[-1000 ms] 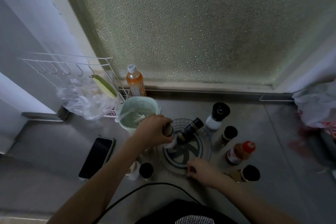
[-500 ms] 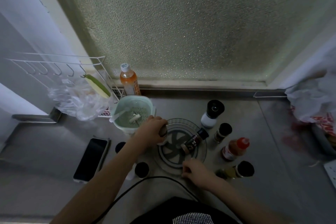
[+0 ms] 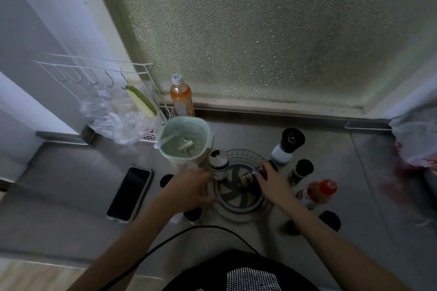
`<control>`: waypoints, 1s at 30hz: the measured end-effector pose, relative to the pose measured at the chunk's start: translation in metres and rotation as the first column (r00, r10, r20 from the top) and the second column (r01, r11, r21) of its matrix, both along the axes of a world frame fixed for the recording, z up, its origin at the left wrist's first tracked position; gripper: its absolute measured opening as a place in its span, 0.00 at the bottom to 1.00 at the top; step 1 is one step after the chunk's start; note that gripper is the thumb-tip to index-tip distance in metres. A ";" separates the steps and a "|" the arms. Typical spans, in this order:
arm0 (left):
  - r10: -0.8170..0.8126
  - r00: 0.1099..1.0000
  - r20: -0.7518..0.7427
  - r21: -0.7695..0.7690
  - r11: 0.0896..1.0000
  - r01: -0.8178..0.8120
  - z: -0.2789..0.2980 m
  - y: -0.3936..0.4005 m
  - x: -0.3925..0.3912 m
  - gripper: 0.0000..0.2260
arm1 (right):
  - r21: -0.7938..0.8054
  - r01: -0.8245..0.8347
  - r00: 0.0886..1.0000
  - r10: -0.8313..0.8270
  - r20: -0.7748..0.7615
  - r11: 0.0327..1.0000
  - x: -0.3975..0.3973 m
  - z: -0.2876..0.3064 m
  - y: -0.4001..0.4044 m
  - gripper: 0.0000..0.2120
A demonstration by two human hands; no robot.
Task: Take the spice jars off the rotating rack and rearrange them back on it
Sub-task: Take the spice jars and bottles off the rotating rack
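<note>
The clear round rotating rack [image 3: 238,214] sits on the steel counter in front of me. A white-bodied spice jar [image 3: 218,165] stands upright at its left rim. My left hand [image 3: 189,189] is beside that jar, fingertips near its base, not wrapped around it. My right hand [image 3: 272,181] grips a dark spice jar [image 3: 249,177] that lies tilted over the rack's middle. Off the rack to the right stand a black-topped grinder [image 3: 287,146], a dark-lidded jar [image 3: 300,171], a red-capped bottle [image 3: 316,194] and a black-lidded jar [image 3: 329,221]. Two black-lidded jars [image 3: 192,214] stand off it to the left.
A pale green strainer bowl [image 3: 184,142] touches the rack's far-left side. A phone [image 3: 128,194] lies to the left, an orange drink bottle [image 3: 181,95] stands by the frosted window, and a wire hook rack [image 3: 94,71] hangs at left. A black cable [image 3: 212,228] crosses near me.
My left hand set the white-bodied jar upright on the rack's left rim and slid down off it. My right hand moved up from the rack's near edge and took hold of the tilted dark jar.
</note>
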State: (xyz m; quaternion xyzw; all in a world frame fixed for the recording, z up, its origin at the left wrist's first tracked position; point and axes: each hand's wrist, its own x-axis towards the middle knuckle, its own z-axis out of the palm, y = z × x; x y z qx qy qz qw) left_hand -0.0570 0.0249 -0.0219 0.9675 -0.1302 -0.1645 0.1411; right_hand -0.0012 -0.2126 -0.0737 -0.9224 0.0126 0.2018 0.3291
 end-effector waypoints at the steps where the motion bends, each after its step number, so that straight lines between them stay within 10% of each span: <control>1: -0.032 0.998 -0.061 0.041 0.999 0.034 -0.003 0.002 -0.002 0.22 | -0.002 -0.008 1.000 0.008 -0.021 1.000 0.004 -0.004 0.001 0.21; 12: -0.130 0.958 -0.257 0.180 0.967 0.180 -0.014 -0.008 -0.009 0.27 | 0.145 0.065 0.998 -0.064 -0.009 0.987 0.011 -0.013 0.020 0.02; 19: -0.110 0.929 -0.353 0.266 0.940 0.212 -0.019 -0.010 -0.007 0.25 | 0.138 -0.072 0.982 0.046 0.182 0.988 0.019 -0.013 0.019 0.12; 30: -0.019 0.998 -0.065 -0.038 0.999 0.017 0.012 -0.014 0.016 0.07 | 0.015 -0.194 0.909 0.174 0.379 0.981 -0.005 -0.031 0.012 0.11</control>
